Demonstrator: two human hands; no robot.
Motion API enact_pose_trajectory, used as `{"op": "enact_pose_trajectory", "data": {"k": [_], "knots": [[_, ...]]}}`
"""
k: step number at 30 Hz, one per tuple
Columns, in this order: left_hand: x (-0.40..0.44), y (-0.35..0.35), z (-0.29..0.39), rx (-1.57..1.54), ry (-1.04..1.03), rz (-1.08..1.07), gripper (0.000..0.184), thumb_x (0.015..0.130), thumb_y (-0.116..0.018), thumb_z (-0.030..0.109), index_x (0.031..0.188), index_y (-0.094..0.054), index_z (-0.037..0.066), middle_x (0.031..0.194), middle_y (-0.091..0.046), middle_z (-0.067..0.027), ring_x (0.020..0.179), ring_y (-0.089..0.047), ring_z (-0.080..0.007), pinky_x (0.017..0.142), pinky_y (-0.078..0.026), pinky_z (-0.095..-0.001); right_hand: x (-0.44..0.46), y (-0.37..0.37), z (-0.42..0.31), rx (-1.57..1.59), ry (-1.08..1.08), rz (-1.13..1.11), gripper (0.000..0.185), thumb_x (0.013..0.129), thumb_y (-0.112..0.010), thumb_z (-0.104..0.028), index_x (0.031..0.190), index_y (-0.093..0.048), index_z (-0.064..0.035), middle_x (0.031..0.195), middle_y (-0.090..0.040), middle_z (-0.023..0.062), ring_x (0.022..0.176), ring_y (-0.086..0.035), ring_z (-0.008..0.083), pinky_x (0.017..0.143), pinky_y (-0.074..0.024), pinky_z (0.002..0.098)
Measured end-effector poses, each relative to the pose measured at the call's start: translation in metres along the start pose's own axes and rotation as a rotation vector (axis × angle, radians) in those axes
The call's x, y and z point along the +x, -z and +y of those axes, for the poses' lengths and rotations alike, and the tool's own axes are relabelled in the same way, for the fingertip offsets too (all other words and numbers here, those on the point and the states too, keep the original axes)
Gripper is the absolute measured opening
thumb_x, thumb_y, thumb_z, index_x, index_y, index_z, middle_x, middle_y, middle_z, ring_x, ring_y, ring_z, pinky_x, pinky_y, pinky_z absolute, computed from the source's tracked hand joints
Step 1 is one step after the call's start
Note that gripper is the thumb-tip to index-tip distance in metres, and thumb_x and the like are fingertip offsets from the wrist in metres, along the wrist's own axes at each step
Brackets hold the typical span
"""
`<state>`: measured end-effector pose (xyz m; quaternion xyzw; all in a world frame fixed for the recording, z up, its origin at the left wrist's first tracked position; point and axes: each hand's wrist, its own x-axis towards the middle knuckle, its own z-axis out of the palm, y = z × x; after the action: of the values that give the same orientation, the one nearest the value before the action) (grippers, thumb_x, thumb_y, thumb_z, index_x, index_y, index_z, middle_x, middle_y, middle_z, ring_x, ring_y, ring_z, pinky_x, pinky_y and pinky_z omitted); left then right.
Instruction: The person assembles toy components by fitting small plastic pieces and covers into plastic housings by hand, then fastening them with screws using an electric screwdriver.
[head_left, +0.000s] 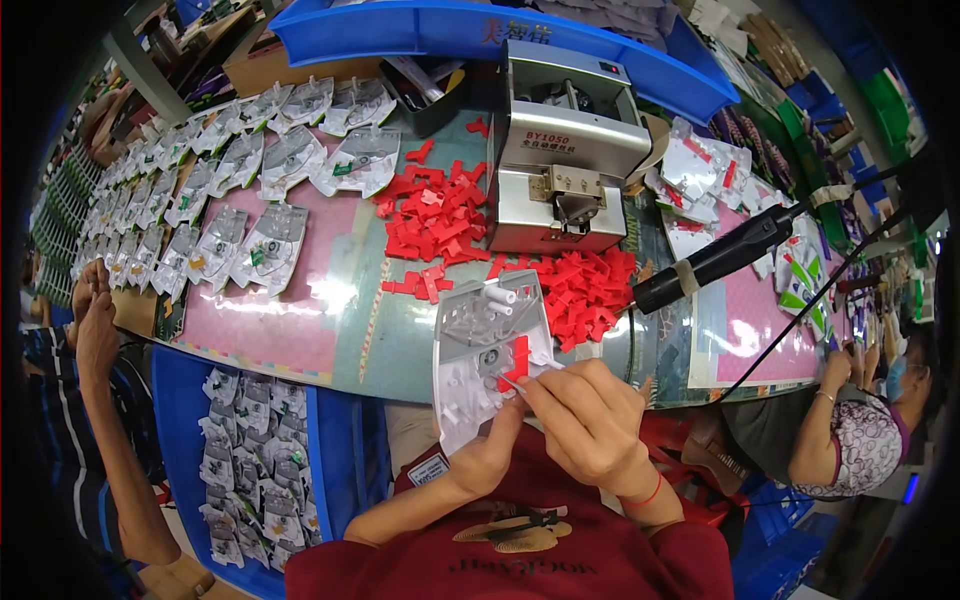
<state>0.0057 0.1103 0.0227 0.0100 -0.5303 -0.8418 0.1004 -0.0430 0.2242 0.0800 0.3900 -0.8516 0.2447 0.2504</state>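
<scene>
A white plastic housing half with moulded ribs and posts is tilted up in front of my chest. My left hand is closed on its lower edge, thumb on the inner side. Inside the housing sits a red plastic piece. My right hand is closed in a pinch at the lower end of that red piece, its fingertips close to my left thumb. A thin pale sliver shows by the fingertips, too small to name. Just beyond the housing lie loose red plastic pieces in a heap.
A metal screw feeder stands behind the red heaps. To the right hangs a black electric screwdriver with its cable. Rows of housings cover the left table. A blue crate holds more housings. Co-workers' arms are on both sides.
</scene>
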Motion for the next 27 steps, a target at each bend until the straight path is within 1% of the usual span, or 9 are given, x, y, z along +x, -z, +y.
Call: {"op": "enact_pose_trajectory", "data": {"k": [5,11,13,15,18,19,22,23,27], "knots": [[0.006,-0.002,0.006,-0.043,-0.083,-0.028,0.023,0.083,-0.046,-0.004,0.105,-0.051,-0.004,0.095,-0.057,-0.0081,0.085,-0.055,-0.0135,0.071,-0.046,-0.0226,0.004,-0.001,0.001,0.016,0.006,-0.017,0.027,0.057,-0.058,-0.007,0.082,-0.060,0.0038,0.077,-0.054,0.0070,0.062,-0.051,0.0179,0.047,-0.0408,0.0262],[0.003,0.007,-0.002,-0.019,-0.033,0.094,0.022,0.081,-0.049,-0.001,0.103,-0.051,-0.004,0.094,-0.057,-0.0073,0.083,-0.055,-0.0123,0.070,-0.044,-0.0228,0.007,-0.006,-0.004,0.043,-0.016,-0.043,0.023,0.058,-0.057,-0.007,0.079,-0.059,0.0024,0.072,-0.051,0.0050,0.061,-0.049,0.0173,0.046,-0.0392,0.0260],[0.003,0.019,-0.011,0.096,-0.060,0.100,0.022,0.080,-0.049,-0.001,0.101,-0.052,-0.004,0.092,-0.057,-0.0076,0.081,-0.055,-0.0132,0.069,-0.044,-0.0242,0.010,-0.009,-0.008,0.051,-0.028,-0.062,0.019,0.058,-0.056,-0.007,0.076,-0.057,0.0009,0.069,-0.049,0.0045,0.061,-0.048,0.0171,0.046,-0.0392,0.0257],[0.003,0.033,-0.009,0.011,0.060,0.138,0.022,0.076,-0.051,-0.002,0.098,-0.053,-0.004,0.089,-0.057,-0.0082,0.079,-0.055,-0.0147,0.069,-0.044,-0.0266,0.012,-0.013,-0.014,0.061,-0.052,-0.099,0.014,0.059,-0.056,-0.007,0.072,-0.055,-0.0008,0.067,-0.046,0.0044,0.061,-0.047,0.0171,0.047,-0.0395,0.0253],[0.000,0.048,-0.010,0.008,0.078,0.204,0.021,0.075,-0.052,-0.002,0.096,-0.054,-0.004,0.088,-0.058,-0.0084,0.077,-0.055,-0.0145,0.068,-0.044,-0.0263,0.009,-0.023,-0.024,0.115,-0.071,-0.168,0.025,0.056,-0.060,-0.006,0.080,-0.059,-0.0001,0.071,-0.049,0.0031,0.061,-0.050,0.0183,0.046,-0.0402,0.0272],[-0.002,0.057,-0.009,0.063,0.101,0.180,0.031,0.072,-0.054,0.001,0.102,-0.050,-0.004,0.092,-0.056,-0.0085,0.079,-0.053,-0.0144,0.070,-0.043,-0.0262,0.007,-0.029,-0.026,0.140,-0.079,-0.183,0.023,0.058,-0.059,-0.007,0.079,-0.058,-0.0001,0.069,-0.047,0.0029,0.063,-0.050,0.0182,0.048,-0.0410,0.0266],[-0.001,0.073,-0.001,0.166,0.070,0.243,0.044,0.069,-0.057,0.005,0.110,-0.044,-0.004,0.096,-0.052,-0.0088,0.083,-0.051,-0.0140,0.072,-0.042,-0.0263,0.003,-0.042,-0.033,0.238,-0.057,-0.252,0.023,0.060,-0.059,-0.006,0.081,-0.057,0.0006,0.070,-0.045,0.0029,0.065,-0.050,0.0183,0.049,-0.0417,0.0257],[0.004,0.074,0.012,0.222,0.055,0.191,0.054,0.065,-0.058,0.007,0.115,-0.038,-0.003,0.100,-0.049,-0.0089,0.087,-0.050,-0.0140,0.076,-0.041,-0.0264,0.004,-0.043,-0.034,0.262,-0.052,-0.294,0.023,0.062,-0.059,-0.007,0.084,-0.057,-0.0005,0.072,-0.045,0.0035,0.068,-0.050,0.0184,0.050,-0.0426,0.0256],[0.000,0.094,0.021,0.096,0.228,0.241,0.050,0.062,-0.056,0.004,0.110,-0.043,-0.004,0.093,-0.053,-0.0080,0.081,-0.053,-0.0133,0.072,-0.043,-0.0262,0.013,-0.036,-0.019,0.399,-0.118,-0.292,0.021,0.064,-0.060,-0.002,0.084,-0.058,-0.0016,0.069,-0.049,0.0065,0.064,-0.052,0.0203,0.051,-0.0434,0.0287]]}}
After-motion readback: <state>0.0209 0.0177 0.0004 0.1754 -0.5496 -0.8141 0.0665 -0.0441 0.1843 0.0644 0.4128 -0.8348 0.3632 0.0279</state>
